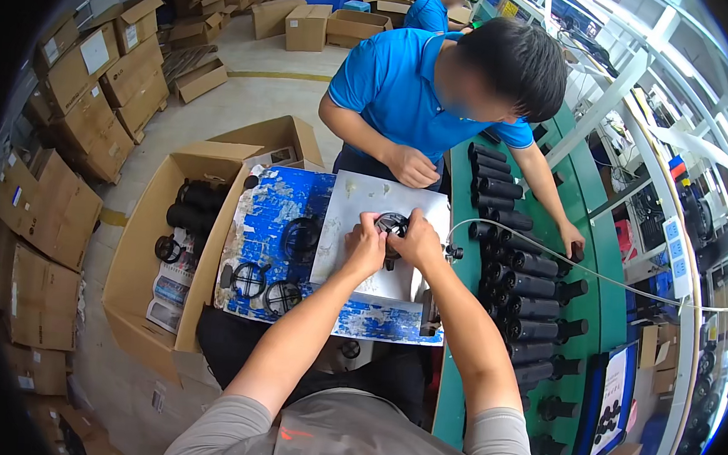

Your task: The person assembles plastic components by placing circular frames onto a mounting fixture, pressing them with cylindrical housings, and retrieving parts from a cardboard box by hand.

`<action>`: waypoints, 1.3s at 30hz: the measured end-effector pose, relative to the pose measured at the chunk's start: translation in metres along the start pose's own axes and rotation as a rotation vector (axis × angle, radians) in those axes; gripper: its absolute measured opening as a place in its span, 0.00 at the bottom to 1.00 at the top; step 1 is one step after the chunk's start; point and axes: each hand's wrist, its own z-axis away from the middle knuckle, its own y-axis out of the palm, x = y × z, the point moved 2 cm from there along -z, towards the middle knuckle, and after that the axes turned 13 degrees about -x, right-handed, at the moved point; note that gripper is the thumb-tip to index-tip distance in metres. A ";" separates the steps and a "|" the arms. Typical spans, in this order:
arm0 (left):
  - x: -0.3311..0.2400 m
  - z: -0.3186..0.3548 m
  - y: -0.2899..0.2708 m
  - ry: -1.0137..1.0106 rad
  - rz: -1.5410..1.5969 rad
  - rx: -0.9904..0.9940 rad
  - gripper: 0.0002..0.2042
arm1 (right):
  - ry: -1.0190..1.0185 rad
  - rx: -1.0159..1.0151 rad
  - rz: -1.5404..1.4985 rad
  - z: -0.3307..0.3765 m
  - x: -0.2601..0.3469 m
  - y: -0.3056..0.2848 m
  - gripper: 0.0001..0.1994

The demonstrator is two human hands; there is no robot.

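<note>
Both my hands hold a black round plastic part with an open, spoked ring (393,222) over a bare metal plate (344,205). My left hand (366,246) grips its left side, thumb and fingers closed. On the opposite side, my right hand (421,241) has its fingers closed round the rim. A short dark piece shows below the ring, between my hands. To the left, on a worn blue board (256,213), lie similar black spoked rings: one (301,238) beside the plate, another (249,279) at the left edge, a third (283,297) near my left forearm.
An open cardboard box (140,272) with black parts stands left of the board. On the green bench (597,304) at right lie rows of black cylinders (534,308). A co-worker in a blue shirt (389,83) leans across the far side, one hand (572,238) at the bench. A pale cable (546,254) crosses there.
</note>
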 end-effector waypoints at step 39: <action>-0.028 -0.032 -0.052 0.396 -0.521 0.430 0.25 | -0.093 -0.329 0.074 0.021 -0.053 -0.069 0.17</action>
